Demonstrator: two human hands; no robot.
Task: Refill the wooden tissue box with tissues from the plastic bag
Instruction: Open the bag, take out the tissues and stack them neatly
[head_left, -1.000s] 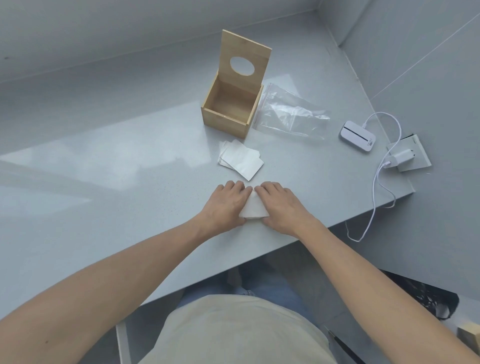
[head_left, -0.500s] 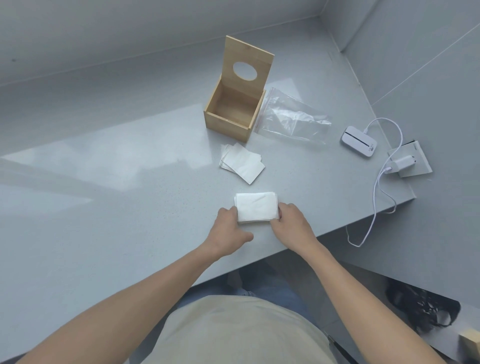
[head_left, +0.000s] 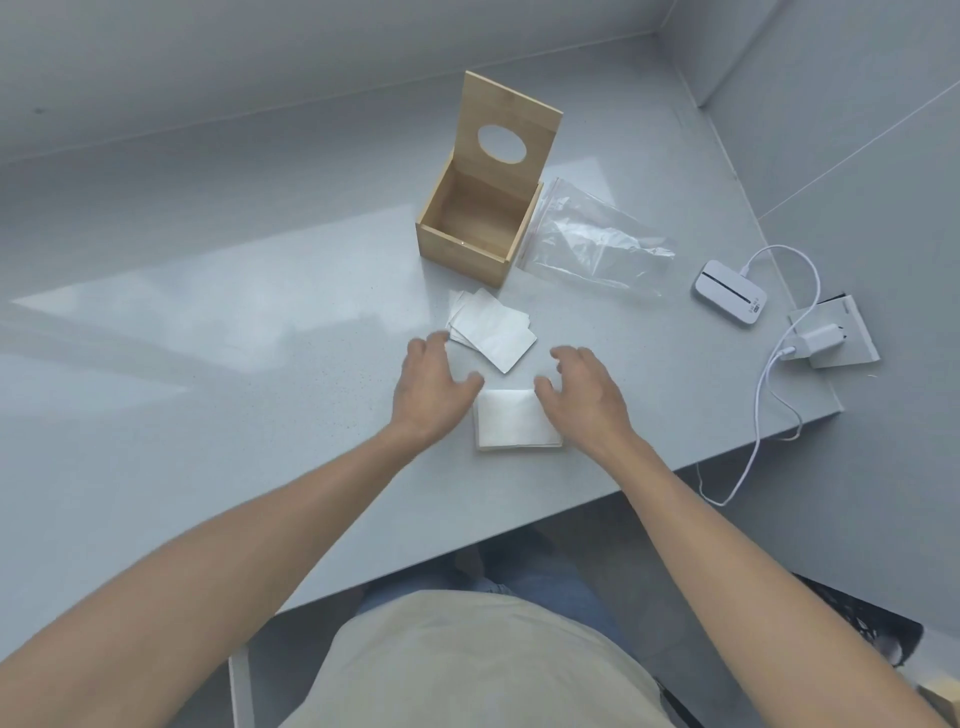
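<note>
The wooden tissue box (head_left: 470, 244) stands open on the grey table, its lid with an oval hole tilted up at the back, and its inside looks empty. A clear plastic bag (head_left: 597, 244) lies flat just right of it. A neat folded stack of white tissues (head_left: 514, 423) rests near the table's front edge. A second, fanned pile of tissues (head_left: 493, 330) lies between that stack and the box. My left hand (head_left: 428, 387) and my right hand (head_left: 584, 392) hover on either side of the folded stack, fingers spread, holding nothing.
A small white device (head_left: 730, 293) with a white cable (head_left: 763, 379) lies at the right, beside a charger plugged into a socket plate (head_left: 831, 340). The table's front edge (head_left: 649, 478) runs close behind the folded stack. Grey walls close off the back and right.
Both hands pressed on the tissue stack, then held its sides, and now have let go and lifted forward with spread fingers. The stack stays on the table.
</note>
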